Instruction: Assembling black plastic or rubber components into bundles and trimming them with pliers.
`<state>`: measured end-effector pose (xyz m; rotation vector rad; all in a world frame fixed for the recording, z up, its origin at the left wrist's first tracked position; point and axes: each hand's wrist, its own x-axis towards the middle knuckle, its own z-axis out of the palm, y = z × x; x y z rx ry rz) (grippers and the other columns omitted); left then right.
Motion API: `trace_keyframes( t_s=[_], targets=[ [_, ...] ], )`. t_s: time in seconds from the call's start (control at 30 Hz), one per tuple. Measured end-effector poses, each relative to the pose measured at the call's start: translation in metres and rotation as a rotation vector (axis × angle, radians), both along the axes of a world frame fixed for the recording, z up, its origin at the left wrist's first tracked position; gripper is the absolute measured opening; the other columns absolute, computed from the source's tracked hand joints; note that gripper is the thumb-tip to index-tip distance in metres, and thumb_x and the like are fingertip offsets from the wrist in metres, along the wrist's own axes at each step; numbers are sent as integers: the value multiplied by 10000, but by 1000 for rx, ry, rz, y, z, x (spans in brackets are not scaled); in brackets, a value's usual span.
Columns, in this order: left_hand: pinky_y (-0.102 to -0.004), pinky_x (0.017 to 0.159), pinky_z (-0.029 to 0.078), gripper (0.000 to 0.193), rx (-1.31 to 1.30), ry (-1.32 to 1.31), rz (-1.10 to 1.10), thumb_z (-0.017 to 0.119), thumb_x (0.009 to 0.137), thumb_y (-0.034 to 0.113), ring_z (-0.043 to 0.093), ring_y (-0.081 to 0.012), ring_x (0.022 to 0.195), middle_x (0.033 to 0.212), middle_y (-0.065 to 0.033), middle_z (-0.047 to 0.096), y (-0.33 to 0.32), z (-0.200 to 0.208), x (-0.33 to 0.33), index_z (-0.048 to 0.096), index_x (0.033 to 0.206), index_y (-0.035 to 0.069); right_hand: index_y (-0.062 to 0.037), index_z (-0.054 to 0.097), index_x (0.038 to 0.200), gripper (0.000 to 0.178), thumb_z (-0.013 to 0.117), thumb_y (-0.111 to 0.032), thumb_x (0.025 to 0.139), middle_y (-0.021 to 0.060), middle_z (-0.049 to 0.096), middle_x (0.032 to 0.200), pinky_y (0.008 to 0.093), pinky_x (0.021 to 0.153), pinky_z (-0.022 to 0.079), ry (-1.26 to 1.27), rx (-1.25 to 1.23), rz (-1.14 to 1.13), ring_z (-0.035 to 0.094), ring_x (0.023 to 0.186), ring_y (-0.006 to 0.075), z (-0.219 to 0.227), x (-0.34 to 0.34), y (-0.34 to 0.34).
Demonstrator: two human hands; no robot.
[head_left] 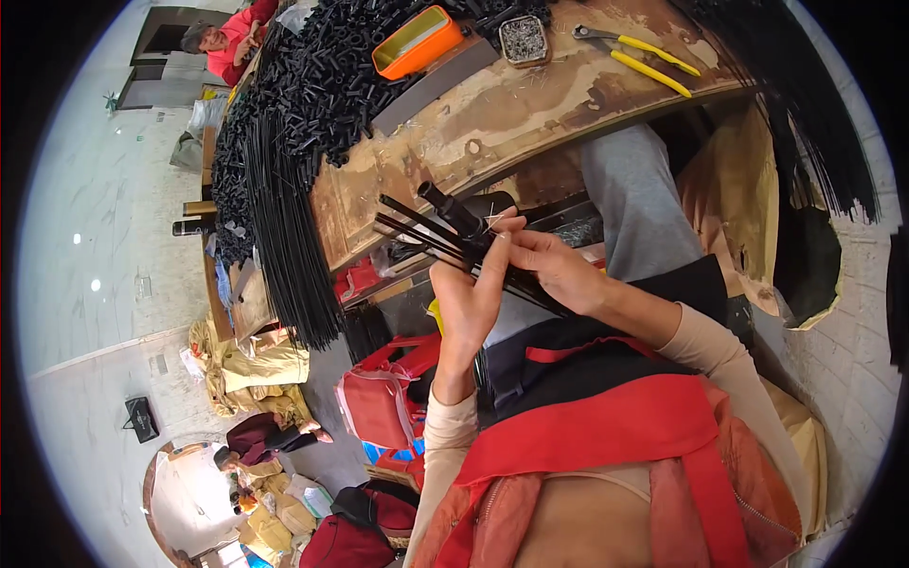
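Just off the near edge of the workbench, my left hand [471,301] is closed around several thin black rods [417,220] and a black tubular plastic fitting [449,208]. My right hand [561,269] meets it at the fingertips, thumb and finger pinched together against the left thumb. A few thin, shiny pins [493,219] stick out by the fingertips. Whether the right fingers grip a pin or the fitting is hidden. The rods slant from upper left down under both hands toward my lap.
On the wooden bench [454,142] lie a heap of black plastic fittings [312,76], an orange container [417,43], a dish of pins [524,41] and yellow-handled pliers [653,62]. Black rod bundles [284,227] hang over its edges. A person [237,43] sits far left; a red backpack [379,402] stands below.
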<state>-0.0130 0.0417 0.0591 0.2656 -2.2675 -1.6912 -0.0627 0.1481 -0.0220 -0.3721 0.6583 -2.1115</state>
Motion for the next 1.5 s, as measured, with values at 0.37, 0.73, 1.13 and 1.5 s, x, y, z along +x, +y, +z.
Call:
trace_keyframes(
  t_s=[0.37,0.73,1.13,1.5],
  targets=[
    [-287,832,491,219,-92,-88,113,525,955,69,640,-130,881,985,-119,711,9,-3,-13,697,947,-66,-11,645,1106,259,560,-215,969,43,638,1086,302,863,463,547,514,-4,575,1008,128,-11,-21,33],
    [-260,640,455,177,385,-19,-287,505,965,116,570,-100,688,712,-15,599,8,-23,-6,588,845,16,4,538,1217,572,693,-366,810,253,482,1154,519,990,356,1793,1479,-816,429,1135,465,12,-235,141],
    [-214,526,326,245,848,140,-321,578,954,132,395,-50,593,709,28,439,24,-25,8,516,1171,37,-44,580,1037,292,468,-311,1001,58,590,772,250,583,427,424,590,-364,577,654,113,50,-152,125],
    [-194,576,410,104,619,-45,132,684,885,135,507,-13,662,766,70,602,15,-7,-8,690,944,49,-92,488,1351,536,588,-9,831,172,529,1072,378,866,452,1523,957,-77,542,987,363,120,-65,92]
  ],
)
